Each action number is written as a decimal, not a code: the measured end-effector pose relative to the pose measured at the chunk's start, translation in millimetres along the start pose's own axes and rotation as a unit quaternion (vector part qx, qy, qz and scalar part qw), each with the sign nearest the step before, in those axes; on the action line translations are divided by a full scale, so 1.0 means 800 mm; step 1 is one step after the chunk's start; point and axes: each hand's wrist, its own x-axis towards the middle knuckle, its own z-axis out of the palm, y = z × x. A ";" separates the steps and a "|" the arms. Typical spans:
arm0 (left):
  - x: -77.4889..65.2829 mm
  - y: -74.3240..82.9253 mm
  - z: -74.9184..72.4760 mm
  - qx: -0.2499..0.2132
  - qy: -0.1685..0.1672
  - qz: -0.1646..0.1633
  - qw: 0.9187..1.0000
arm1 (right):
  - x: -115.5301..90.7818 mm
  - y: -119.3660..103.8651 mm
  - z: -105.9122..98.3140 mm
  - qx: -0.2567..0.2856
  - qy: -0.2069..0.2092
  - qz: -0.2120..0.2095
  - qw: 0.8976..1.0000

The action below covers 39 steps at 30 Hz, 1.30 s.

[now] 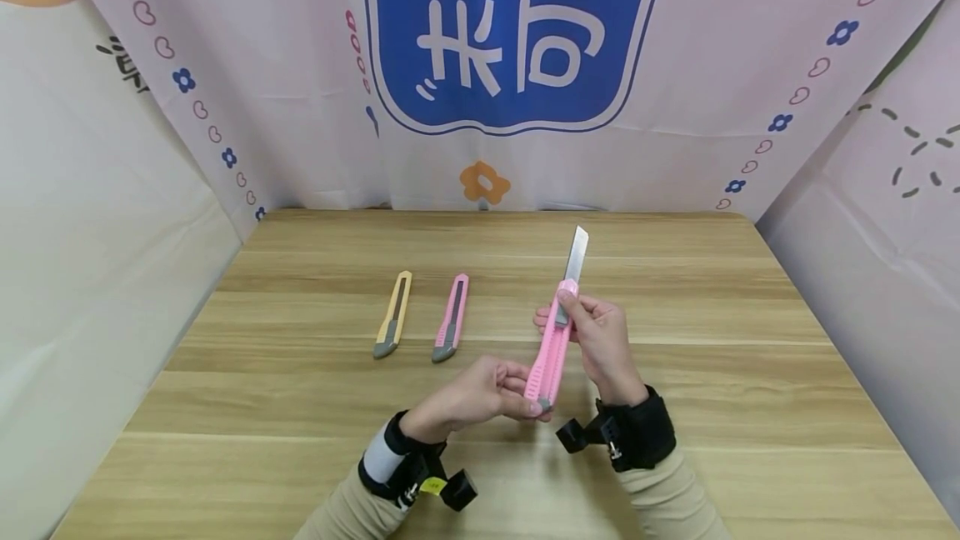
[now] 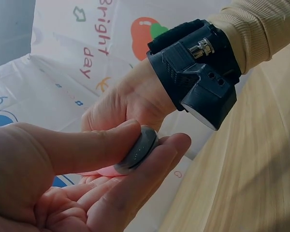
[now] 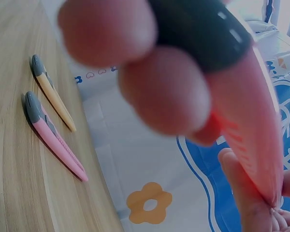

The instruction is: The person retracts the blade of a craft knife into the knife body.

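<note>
A pink utility knife (image 1: 548, 361) is held up above the table between both hands, its metal blade (image 1: 577, 252) extended toward the back. My left hand (image 1: 480, 394) pinches the grey end cap (image 2: 140, 149) between thumb and fingers. Farther up the handle, my right hand (image 1: 603, 340) grips the knife with the thumb on the grey slider (image 1: 561, 315). In the right wrist view the handle (image 3: 249, 121) runs down to the right hand's fingers, with blurred left fingertips (image 3: 164, 92) around the grey end.
To the left on the wooden table (image 1: 262, 407) lie a yellow utility knife (image 1: 393, 315) and a second pink utility knife (image 1: 451, 319), side by side with no blade showing. A printed cloth (image 1: 307, 140) hangs behind the table's back edge.
</note>
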 end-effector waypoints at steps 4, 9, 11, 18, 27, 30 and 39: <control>-0.001 0.001 0.001 0.002 0.002 0.000 1.000 | 0.000 0.000 -0.001 0.000 -0.007 -0.003 1.000; -0.002 0.002 0.001 0.002 0.006 -0.005 1.000 | -0.002 0.000 -0.003 -0.003 -0.021 -0.006 1.000; -0.003 0.003 0.001 0.001 0.005 -0.007 1.000 | -0.002 -0.001 -0.003 -0.007 -0.027 -0.004 1.000; -0.002 0.002 0.001 -0.006 0.003 -0.011 1.000 | -0.003 -0.002 -0.004 -0.010 -0.033 0.004 0.999; -0.002 0.001 -0.001 -0.003 0.004 -0.001 1.000 | -0.003 -0.002 -0.003 -0.007 -0.039 0.007 0.999; -0.002 0.001 -0.001 -0.003 0.008 -0.001 1.000 | -0.003 -0.001 -0.003 -0.010 -0.039 0.015 0.999; 0.000 -0.001 -0.005 0.006 0.021 -0.001 1.000 | 0.000 0.001 0.001 -0.018 -0.047 0.063 0.997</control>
